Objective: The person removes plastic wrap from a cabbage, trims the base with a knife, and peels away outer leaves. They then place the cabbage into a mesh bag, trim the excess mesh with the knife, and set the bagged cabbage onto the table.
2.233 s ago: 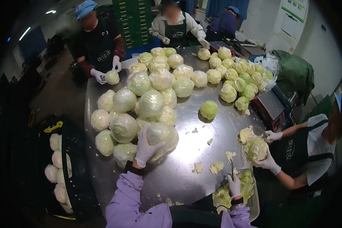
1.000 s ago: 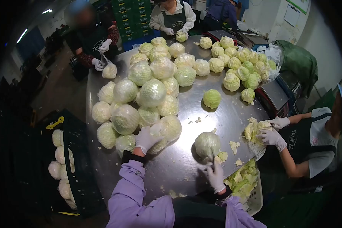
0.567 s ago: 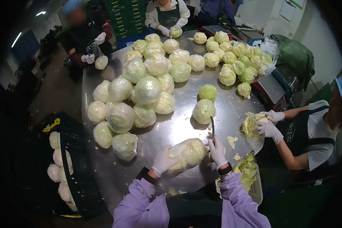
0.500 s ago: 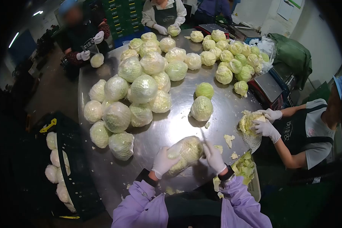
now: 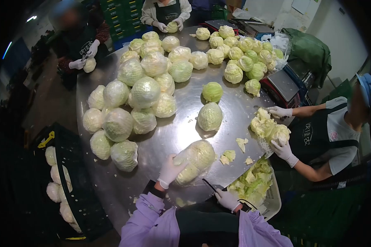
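My left hand (image 5: 170, 171) is closed on the near end of a long, pale cabbage (image 5: 197, 158) wrapped in clear film, tilted over the steel table's front part. Lower right, my right hand (image 5: 227, 199) is closed round a slim, dark knife (image 5: 209, 185), which points up and left towards the table edge, apart from the cabbage. Much of the knife is hidden or too thin to make out. Beyond the wrapped cabbage stand a round cabbage (image 5: 210, 117) and a smaller green one (image 5: 212, 92). Leaf scraps (image 5: 227, 156) lie to the right.
Film-wrapped cabbages (image 5: 118, 124) are heaped on the left of the steel table (image 5: 181, 131); bare ones (image 5: 245, 64) lie at the back right beside a scale (image 5: 281, 85). A basket of leaves (image 5: 272, 201) stands near my right hand. Co-workers handle cabbages at right, back and left.
My right hand has moved down and away from the wrapped cabbage with the knife. My left hand still holds that cabbage. The co-worker at right has pulled their leafy cabbage apart.
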`<state>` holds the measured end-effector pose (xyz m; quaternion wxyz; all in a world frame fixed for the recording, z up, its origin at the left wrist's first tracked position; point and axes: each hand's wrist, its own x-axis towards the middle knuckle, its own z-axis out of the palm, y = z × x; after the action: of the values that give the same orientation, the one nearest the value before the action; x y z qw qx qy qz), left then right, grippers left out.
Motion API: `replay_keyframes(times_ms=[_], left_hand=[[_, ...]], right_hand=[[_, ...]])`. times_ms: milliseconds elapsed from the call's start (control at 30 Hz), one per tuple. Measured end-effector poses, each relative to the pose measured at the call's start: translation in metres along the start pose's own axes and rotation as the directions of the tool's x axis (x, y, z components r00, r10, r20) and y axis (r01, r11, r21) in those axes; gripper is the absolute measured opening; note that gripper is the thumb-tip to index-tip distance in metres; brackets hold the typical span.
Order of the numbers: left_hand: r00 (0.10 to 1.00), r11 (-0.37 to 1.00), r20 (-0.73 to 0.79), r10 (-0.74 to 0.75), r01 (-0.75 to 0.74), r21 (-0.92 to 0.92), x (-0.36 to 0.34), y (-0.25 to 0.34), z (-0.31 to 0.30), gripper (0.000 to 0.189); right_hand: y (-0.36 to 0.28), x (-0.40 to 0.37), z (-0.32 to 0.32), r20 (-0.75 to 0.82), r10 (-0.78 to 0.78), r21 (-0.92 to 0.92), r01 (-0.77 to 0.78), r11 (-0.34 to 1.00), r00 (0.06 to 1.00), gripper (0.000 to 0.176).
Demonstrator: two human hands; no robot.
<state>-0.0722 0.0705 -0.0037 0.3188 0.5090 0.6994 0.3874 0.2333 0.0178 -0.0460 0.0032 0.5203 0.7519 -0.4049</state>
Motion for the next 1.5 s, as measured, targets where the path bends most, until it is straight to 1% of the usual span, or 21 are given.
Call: replay_keyframes(times_ms=[33,100,167,233,400,467,533,700,767,800,867,933,1000,1067,1133,1233,1267,1333,1400,1467,1500], left_hand=[[0.993,0.990,0.074,-0.093,0.101,-0.102,0.002,0.003,-0.004,0.054],[0.997,0.995,0.062,-0.049,0.054,-0.086,0.003,-0.007,0.003,0.052],[0.998,0.998,0.054,0.009,-0.006,-0.056,0.000,-0.006,0.004,0.050],[0.994,0.994,0.015,0.109,-0.109,-0.001,-0.011,0.007,0.008,0.046],[0.974,0.977,0.116,0.194,-0.182,-0.107,-0.030,0.013,0.015,0.049],[0.913,0.927,0.158,0.376,-0.371,-0.061,-0.036,0.017,0.015,0.053],[0.892,0.912,0.191,0.410,-0.407,-0.056,-0.045,0.015,0.024,0.060],[0.700,0.751,0.327,0.635,-0.659,-0.048,-0.034,0.020,0.021,0.066],[0.655,0.718,0.385,0.651,-0.696,-0.030,-0.031,0.017,0.009,0.065],[0.694,0.791,0.456,0.557,-0.610,-0.040,-0.031,0.018,-0.003,0.063],[0.714,0.848,0.522,0.467,-0.529,-0.034,-0.021,0.003,-0.018,0.061],[0.865,0.907,0.273,0.421,-0.397,-0.141,-0.022,-0.036,-0.016,0.053],[0.921,0.961,0.276,0.274,-0.251,-0.119,-0.012,-0.038,-0.026,0.051],[0.938,0.961,0.220,0.267,-0.245,-0.125,-0.005,-0.026,-0.027,0.051],[0.906,0.896,-0.056,0.420,-0.405,0.180,-0.004,-0.014,-0.022,0.050],[0.902,0.843,0.066,0.426,-0.423,0.333,-0.012,0.030,-0.011,0.050],[0.906,0.802,0.166,0.389,-0.422,0.423,-0.016,0.043,-0.003,0.053],[0.914,0.772,0.208,0.347,-0.405,0.490,-0.019,0.047,0.019,0.054],[0.904,0.697,0.255,0.342,-0.427,0.577,-0.020,0.040,0.048,0.054],[0.836,0.570,0.348,0.424,-0.545,0.615,-0.028,0.038,0.072,0.048],[0.802,0.548,0.335,0.495,-0.587,0.596,-0.032,0.034,0.085,0.045]], right_hand=[[-0.009,-0.003,-0.011,-0.001,0.004,-0.001,-0.004,1.000,1.000,0.019],[-0.032,0.005,-0.041,-0.030,-0.024,0.235,0.030,0.971,0.999,0.028],[-0.065,0.024,-0.059,-0.413,-0.199,-0.039,0.201,0.979,0.889,0.043],[-0.102,0.046,-0.067,-0.558,-0.315,-0.161,0.272,0.949,0.768,0.053],[-0.120,0.105,-0.057,-0.491,-0.415,-0.433,0.198,0.879,0.766,0.039],[-0.115,0.121,-0.066,-0.452,-0.415,-0.490,0.169,0.855,0.790,0.033],[-0.107,0.132,-0.087,-0.557,-0.456,-0.377,0.278,0.884,0.694,0.018],[-0.046,0.153,-0.115,-0.662,-0.247,-0.173,0.177,0.969,0.707,0.010],[-0.001,0.160,-0.121,-0.838,0.089,0.179,0.118,0.977,0.538,0.007],[0.051,0.175,-0.114,-0.826,0.267,0.450,0.295,0.843,0.496,0.012],[0.038,0.129,-0.132,-0.675,0.410,0.593,0.121,0.796,0.613,0.012],[0.070,0.127,-0.116,-0.682,0.401,0.553,0.073,0.830,0.612,0.012],[0.085,0.110,-0.092,-0.676,0.413,0.525,0.005,0.851,0.610,0.012],[0.082,0.103,-0.084,-0.518,0.493,0.689,-0.001,0.725,0.699,0.014],[0.071,0.089,-0.088,-0.567,0.398,0.576,0.001,0.818,0.721,0.017],[0.043,0.066,-0.110,-0.286,0.384,0.916,0.133,0.379,0.878,0.021],[0.029,0.060,-0.122,-0.285,0.382,0.916,0.133,0.378,0.879,0.021],[0.010,0.052,-0.145,-0.497,0.445,0.867,0.443,0.228,0.745,0.024],[-0.023,0.051,-0.159,-0.557,0.415,0.831,0.482,0.278,0.720,0.028],[-0.061,0.068,-0.157,-0.599,0.300,0.657,0.241,0.714,0.743,0.034],[-0.079,0.078,-0.153,-0.685,0.004,0.272,0.250,0.929,0.728,0.038]])
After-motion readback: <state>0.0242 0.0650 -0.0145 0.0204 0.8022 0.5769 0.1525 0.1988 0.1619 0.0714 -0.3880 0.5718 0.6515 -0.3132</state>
